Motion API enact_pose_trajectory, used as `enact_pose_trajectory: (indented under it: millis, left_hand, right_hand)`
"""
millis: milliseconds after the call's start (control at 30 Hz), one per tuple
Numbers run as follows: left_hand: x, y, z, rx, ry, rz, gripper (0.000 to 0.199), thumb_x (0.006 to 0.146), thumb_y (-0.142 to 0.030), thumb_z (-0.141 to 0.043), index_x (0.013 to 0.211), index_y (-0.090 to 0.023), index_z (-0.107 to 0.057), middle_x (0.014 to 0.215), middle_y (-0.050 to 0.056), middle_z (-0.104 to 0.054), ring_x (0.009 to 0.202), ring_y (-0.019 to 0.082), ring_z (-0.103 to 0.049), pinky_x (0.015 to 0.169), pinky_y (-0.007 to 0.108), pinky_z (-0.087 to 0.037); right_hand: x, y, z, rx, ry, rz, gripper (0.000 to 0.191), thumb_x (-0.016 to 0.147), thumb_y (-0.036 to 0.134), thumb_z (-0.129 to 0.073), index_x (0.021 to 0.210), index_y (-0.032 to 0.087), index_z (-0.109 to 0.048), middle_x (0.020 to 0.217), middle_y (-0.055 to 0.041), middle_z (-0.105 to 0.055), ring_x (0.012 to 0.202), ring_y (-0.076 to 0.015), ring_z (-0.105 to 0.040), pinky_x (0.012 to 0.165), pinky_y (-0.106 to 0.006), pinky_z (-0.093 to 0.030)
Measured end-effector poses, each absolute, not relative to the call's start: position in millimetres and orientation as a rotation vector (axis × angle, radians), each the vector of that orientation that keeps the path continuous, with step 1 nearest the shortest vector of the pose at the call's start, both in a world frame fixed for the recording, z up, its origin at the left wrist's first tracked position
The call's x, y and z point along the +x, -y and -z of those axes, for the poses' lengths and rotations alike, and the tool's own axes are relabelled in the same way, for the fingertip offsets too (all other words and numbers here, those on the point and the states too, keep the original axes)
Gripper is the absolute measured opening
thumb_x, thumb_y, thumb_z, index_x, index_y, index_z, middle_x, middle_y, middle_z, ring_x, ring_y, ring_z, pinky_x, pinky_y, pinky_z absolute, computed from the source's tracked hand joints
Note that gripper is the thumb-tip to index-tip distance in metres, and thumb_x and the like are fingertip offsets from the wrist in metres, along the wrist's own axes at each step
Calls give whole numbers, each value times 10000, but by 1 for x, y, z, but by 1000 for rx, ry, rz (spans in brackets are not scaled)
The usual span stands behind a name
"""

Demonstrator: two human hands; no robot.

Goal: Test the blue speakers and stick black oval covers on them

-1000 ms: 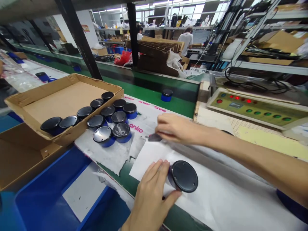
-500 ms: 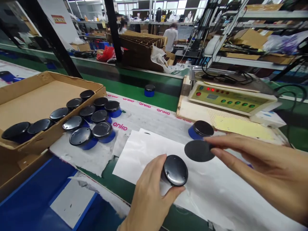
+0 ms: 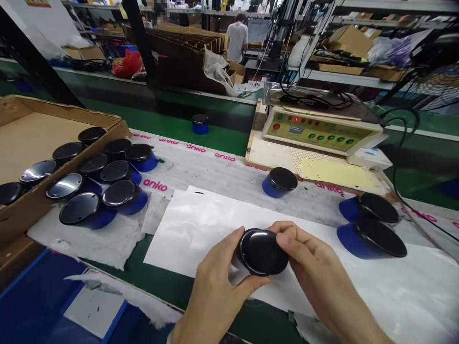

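My left hand (image 3: 218, 279) is closed around the side of a round black-topped piece (image 3: 246, 251), its glossy face tilted up towards me. Between the thumb and fingers of my right hand (image 3: 304, 255) is the edge of a thin black disc (image 3: 267, 253). The disc overlaps most of the piece's face, shifted a little to the right, and a crescent of the face shows at its left. Whether the disc lies flat against it I cannot tell. Both hands are above white sheets (image 3: 186, 224) on the bench.
Several blue, black-topped pieces (image 3: 120, 196) stand at the left beside a cardboard box (image 3: 111, 126) holding more. Another blue piece (image 3: 281, 182) and two more (image 3: 373, 236) are on the right. A control box (image 3: 322, 131) with buttons stands behind. A person (image 3: 237, 38) is in the background.
My right hand has brought the black disc left and down over the face of the piece in my left hand. The camera view has turned to the right, showing two more blue pieces.
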State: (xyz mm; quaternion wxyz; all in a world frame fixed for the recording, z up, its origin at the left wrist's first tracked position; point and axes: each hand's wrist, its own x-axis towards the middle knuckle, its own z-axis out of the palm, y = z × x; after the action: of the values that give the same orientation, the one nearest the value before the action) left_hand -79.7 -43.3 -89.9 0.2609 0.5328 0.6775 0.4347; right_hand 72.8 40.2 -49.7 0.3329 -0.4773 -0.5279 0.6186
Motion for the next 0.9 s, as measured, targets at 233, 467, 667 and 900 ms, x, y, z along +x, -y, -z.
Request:
enact_pose_trajectory:
  millis: [233,467,667,900]
  left_hand:
    - [-80,41,87,1483,-1857,-1193,697,650,-282,-832,1279,-257,-532,1211,41,-684,1087,246,-661,926,366,-569]
    - [-80,41,86,1463,-1850,-1157,695,676,-286,-815,1301,-271,-513,1241,13,-668,1111,215,-647,950,329,-552]
    - [-79,43,90,1458,-1854,-1209,713,688,-307,-813,1325,-301,-493,1256,-2,-658,1137,214,-632,963,314,-540]
    - [-78,43,90,1504,-1875,-1189,701,699,-333,-805,1322,-314,-485,1255,-16,-658,1127,182,-637,950,262,-538]
  right_hand:
    - [65,-33,56,-1212,1384,-1595,314,835,444,-645,665,199,-547,942,-41,-520,869,-190,-535,732,-285,-464]
    - [61,-35,52,-1240,1514,-1432,309,838,442,-642,655,208,-559,904,-39,-518,899,-196,-551,713,-270,-485]
    - [61,-32,54,-1188,1589,-1292,248,873,374,-616,691,220,-553,877,-40,-521,886,-194,-563,732,-297,-501]
    - [62,-28,59,-1133,1706,-1115,194,908,282,-574,730,225,-522,877,-27,-531,873,-171,-565,705,-273,-497]
